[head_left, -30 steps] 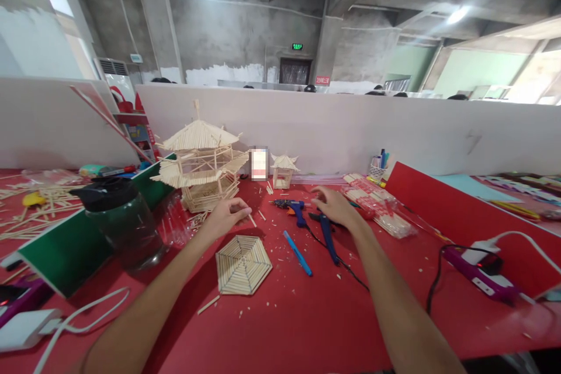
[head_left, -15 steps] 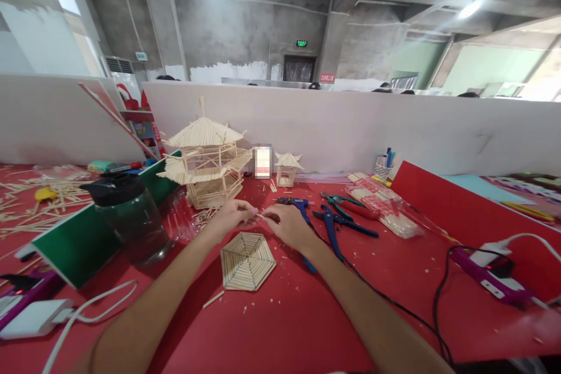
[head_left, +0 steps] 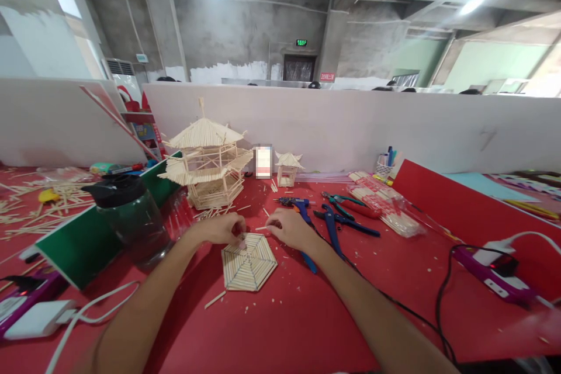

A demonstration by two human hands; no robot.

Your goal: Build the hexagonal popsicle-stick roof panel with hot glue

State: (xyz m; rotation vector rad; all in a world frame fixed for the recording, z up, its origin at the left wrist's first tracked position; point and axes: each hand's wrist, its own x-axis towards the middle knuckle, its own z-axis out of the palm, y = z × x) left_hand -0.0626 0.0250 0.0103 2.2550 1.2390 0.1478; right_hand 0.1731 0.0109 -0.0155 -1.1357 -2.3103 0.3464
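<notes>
A flat heptagon-like panel of thin wooden sticks (head_left: 249,263) lies on the red table. Over its upper left edge is my left hand (head_left: 225,229), fingers bent down and pressed together; what they hold, if anything, is too small to make out. Just beyond the panel's upper right edge, my right hand (head_left: 284,228) pinches a short wooden stick (head_left: 260,228) that points left. One loose stick (head_left: 215,299) touches the panel's lower left corner. Behind my left hand stands a large stick pavilion (head_left: 208,166), and a small one (head_left: 288,169) is further right.
A dark-lidded bottle (head_left: 131,219) stands left beside a green board (head_left: 65,248). Right of my right hand lie a blue glue gun (head_left: 302,205), blue cutters (head_left: 332,231), pliers (head_left: 344,205) and bagged sticks (head_left: 385,204). A black cable (head_left: 394,302) crosses the right side.
My hands have moved apart. The left one has come down and over the panel's upper edge, while the right one has lowered slightly, with a stick now visible at its fingertips.
</notes>
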